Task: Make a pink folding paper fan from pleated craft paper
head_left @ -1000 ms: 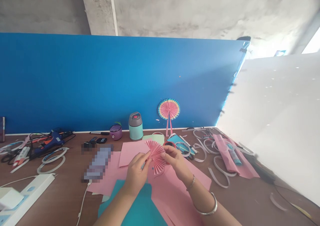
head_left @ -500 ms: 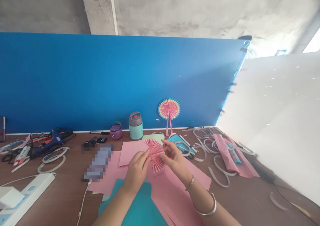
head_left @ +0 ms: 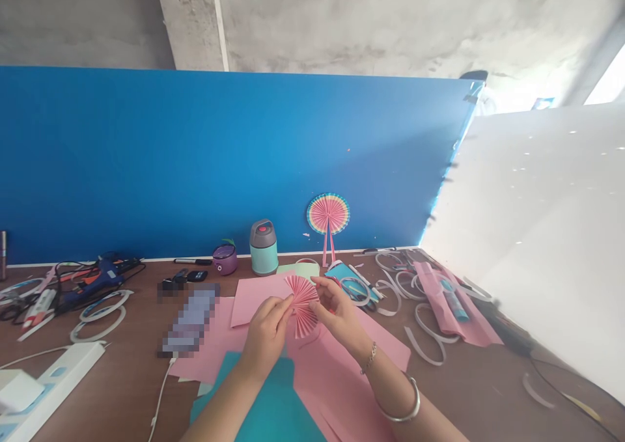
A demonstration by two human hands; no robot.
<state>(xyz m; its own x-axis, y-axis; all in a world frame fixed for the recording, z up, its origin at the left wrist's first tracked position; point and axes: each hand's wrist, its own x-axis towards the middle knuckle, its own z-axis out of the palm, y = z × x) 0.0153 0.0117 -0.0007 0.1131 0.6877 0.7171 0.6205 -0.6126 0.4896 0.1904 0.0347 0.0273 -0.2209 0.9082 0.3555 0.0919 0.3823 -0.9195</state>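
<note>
A pleated pink paper fan (head_left: 305, 299), spread into roughly a half circle, is held above the pink paper sheets (head_left: 336, 357). My left hand (head_left: 268, 321) pinches its left side, where the folds come together. On the right, my right hand (head_left: 336, 308) has its thumb and fingers closed about the fan's outer edge; the exact contact is partly hidden. Under my left forearm lies a teal sheet (head_left: 266, 400). A finished round fan (head_left: 328, 214) in pink, yellow and blue, with two pink legs, leans upright against the blue panel.
At the back stand a teal flask (head_left: 263, 250) and a purple pot (head_left: 224, 260). To the left are a blurred phone (head_left: 190, 318), a blue glue gun (head_left: 100, 279) and a white power strip (head_left: 63, 386). Curled white strips (head_left: 430, 334) and crumpled pink paper (head_left: 449, 305) lie right.
The pink fan has shifted slightly and looks a little narrower between my hands. Both hands keep nearly the same grip. The whole view has moved a little.
</note>
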